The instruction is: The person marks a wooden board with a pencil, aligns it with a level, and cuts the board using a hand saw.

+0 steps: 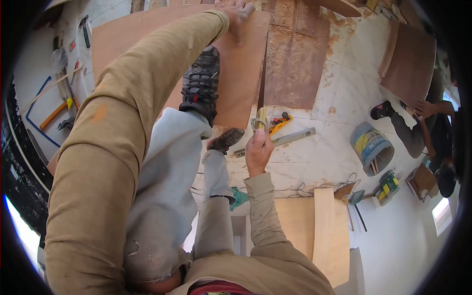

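Note:
My left hand (238, 14) lies flat, fingers stretched out, on the far end of a reddish-brown wooden board (241, 73). My shoe (200, 83) also presses on that board. My right hand (259, 150) is closed around the pale, yellowish handle (261, 117) of what looks like a handsaw. Its narrow dark blade (262, 93) appears nearly edge-on, running away from me along the board's right edge. How deep the blade sits in the wood cannot be made out.
An orange hand plane (281, 124) and a spirit level (295, 137) lie close to my right hand. Shavings cover another board (300, 69). A bucket (361, 147) stands at right, near a co-worker's hand (427, 109) on a board. A hammer (85, 33) and other tools lie left.

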Action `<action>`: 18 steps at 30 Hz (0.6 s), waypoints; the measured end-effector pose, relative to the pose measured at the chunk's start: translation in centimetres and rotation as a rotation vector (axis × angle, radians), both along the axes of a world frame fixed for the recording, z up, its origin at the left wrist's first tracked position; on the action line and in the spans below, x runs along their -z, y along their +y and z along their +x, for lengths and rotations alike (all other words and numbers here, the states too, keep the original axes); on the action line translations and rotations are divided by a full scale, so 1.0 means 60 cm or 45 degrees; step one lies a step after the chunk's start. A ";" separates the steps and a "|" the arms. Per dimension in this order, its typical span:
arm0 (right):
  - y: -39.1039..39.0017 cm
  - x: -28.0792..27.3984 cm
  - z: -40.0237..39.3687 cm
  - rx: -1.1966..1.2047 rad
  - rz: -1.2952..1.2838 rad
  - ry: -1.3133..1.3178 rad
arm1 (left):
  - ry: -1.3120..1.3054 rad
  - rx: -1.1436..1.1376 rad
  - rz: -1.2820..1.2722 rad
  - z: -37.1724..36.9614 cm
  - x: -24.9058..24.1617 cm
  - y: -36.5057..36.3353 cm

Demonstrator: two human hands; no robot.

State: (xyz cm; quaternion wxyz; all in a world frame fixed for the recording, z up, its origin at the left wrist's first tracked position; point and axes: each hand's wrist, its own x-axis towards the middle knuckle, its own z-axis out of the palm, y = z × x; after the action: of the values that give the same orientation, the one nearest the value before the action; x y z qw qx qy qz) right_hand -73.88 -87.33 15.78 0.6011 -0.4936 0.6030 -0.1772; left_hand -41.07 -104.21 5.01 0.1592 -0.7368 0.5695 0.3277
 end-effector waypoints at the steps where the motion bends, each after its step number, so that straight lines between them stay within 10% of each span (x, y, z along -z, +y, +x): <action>1: -0.008 0.007 0.013 -0.010 -0.089 -0.005 | 0.000 -0.013 0.007 0.004 -0.001 0.003; 7: -0.220 0.245 0.122 -0.136 -0.404 0.108 | 0.078 -0.036 -0.030 -0.016 -0.027 -0.006; 18: -0.120 0.089 0.087 0.169 0.220 -0.376 | 0.113 0.042 -0.219 0.015 0.009 0.013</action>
State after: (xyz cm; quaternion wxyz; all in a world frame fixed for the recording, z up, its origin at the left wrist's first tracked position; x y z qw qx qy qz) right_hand -68.63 -94.51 10.44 0.7102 -0.3679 0.5525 -0.2344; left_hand -40.15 -103.43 4.50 0.0753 -0.7232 0.6140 0.3073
